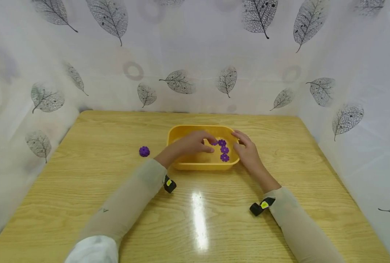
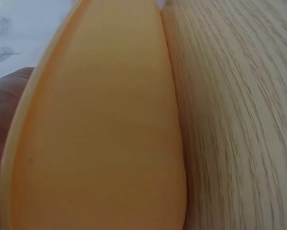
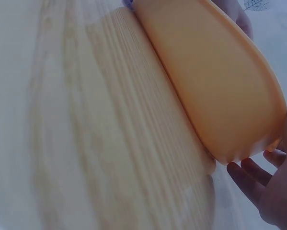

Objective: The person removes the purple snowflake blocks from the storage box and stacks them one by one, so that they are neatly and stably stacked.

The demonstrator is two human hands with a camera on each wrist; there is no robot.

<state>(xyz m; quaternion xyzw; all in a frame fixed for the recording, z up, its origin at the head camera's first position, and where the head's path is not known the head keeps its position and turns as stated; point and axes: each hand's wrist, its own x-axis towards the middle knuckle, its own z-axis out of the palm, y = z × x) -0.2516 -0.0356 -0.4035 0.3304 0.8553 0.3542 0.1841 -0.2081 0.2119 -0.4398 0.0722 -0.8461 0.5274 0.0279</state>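
A yellow plastic basin [image 1: 201,166] stands on the wooden table, with several purple flower-shaped pieces [image 1: 224,150] lying along the right part of its floor. My left hand [image 1: 195,142] reaches in over the near rim, thumb and forefinger spread apart. One purple piece [image 1: 213,143] shows right by that forefinger's tip. At the basin's right end, my right hand [image 1: 247,151] holds the rim, and its fingers [image 3: 253,184] lie against the outside of the end wall. The near wall [image 2: 100,115] of the basin hides most of the left hand in the left wrist view.
To the left of the basin, a small pile of purple flower-shaped pieces [image 1: 144,151] lies on the table [image 1: 116,128]. A pale curtain [image 1: 195,47] printed with dark leaves hangs behind the table and along both sides.
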